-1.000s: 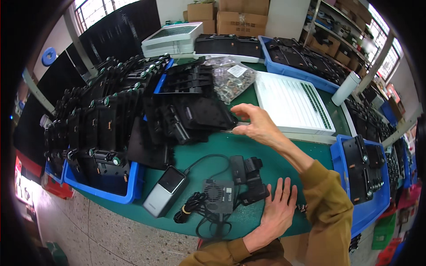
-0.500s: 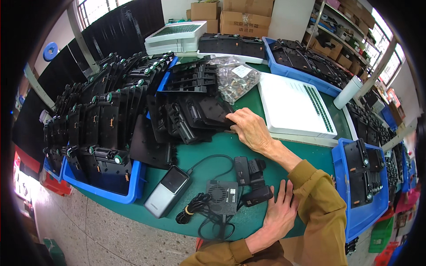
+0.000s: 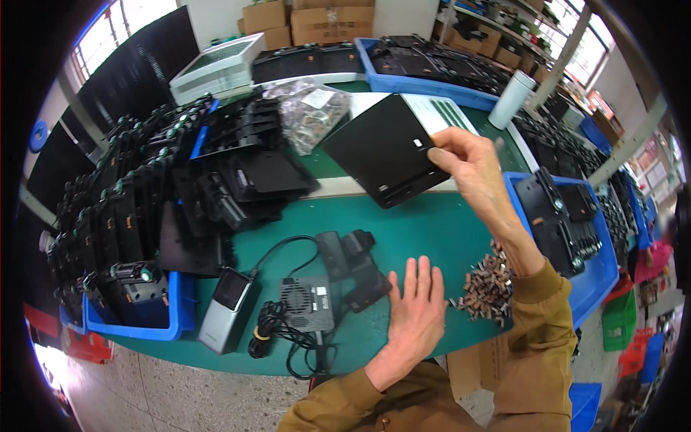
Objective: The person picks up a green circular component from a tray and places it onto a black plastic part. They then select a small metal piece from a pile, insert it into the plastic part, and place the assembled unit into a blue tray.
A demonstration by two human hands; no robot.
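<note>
My right hand (image 3: 468, 162) pinches a flat black plastic panel (image 3: 385, 147) by its right edge, lifted and tilted above the table. The panel has a small white rectangular spot near my thumb and hides part of a white tray (image 3: 443, 108) behind it. Lying flat on the green table (image 3: 432, 223), my left hand (image 3: 417, 309) has its fingers stretched out. A black plastic device (image 3: 353, 266) is beside its fingertips. To its right lies a heap of small copper-brown metal parts (image 3: 486, 288). Left of the lifted panel is a pile of similar black panels (image 3: 252, 180).
A power bank (image 3: 230, 309), a cabled black box (image 3: 306, 302) and a bundled cord (image 3: 266, 327) lie front left. Blue bins of black parts stand left (image 3: 176, 309), right (image 3: 597, 273) and at the back (image 3: 432, 83). A bag of parts (image 3: 309, 115) and a pale cylinder (image 3: 511, 101) stand farther back.
My right hand has lifted the black panel from the pile and brought it rightward. My left hand has spread on the table. The view has turned right, and the metal parts now show.
</note>
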